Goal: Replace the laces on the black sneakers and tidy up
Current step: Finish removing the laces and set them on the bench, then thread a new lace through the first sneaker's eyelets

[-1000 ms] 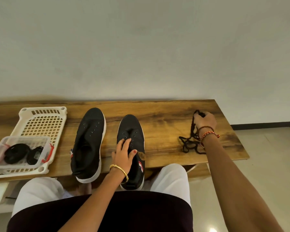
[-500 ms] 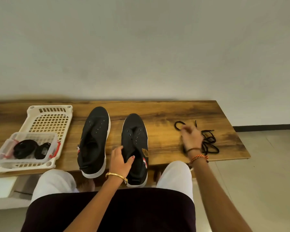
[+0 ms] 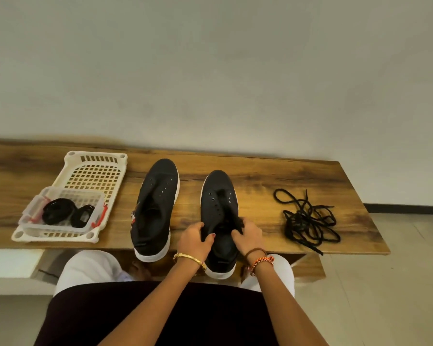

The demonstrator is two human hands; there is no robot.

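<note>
Two black sneakers with white soles stand side by side on the wooden table (image 3: 260, 176), toes pointing away, both with bare eyelets. My left hand (image 3: 195, 239) grips the left side of the right sneaker (image 3: 218, 203) near its opening. On the same shoe's right side my right hand (image 3: 248, 237) holds the collar. The left sneaker (image 3: 156, 201) stands untouched. A loose tangle of black laces (image 3: 308, 221) lies on the table to the right of the shoes.
A white plastic basket (image 3: 95, 171) sits at the table's left, holding a clear box (image 3: 60, 213) with coiled black laces (image 3: 58, 211) inside. The wall runs behind the table. My lap is below the table's front edge, and tiled floor lies to the right.
My right hand let go of the loose laces on the table's right side and moved left onto the right sneaker. My left hand stayed on that sneaker.
</note>
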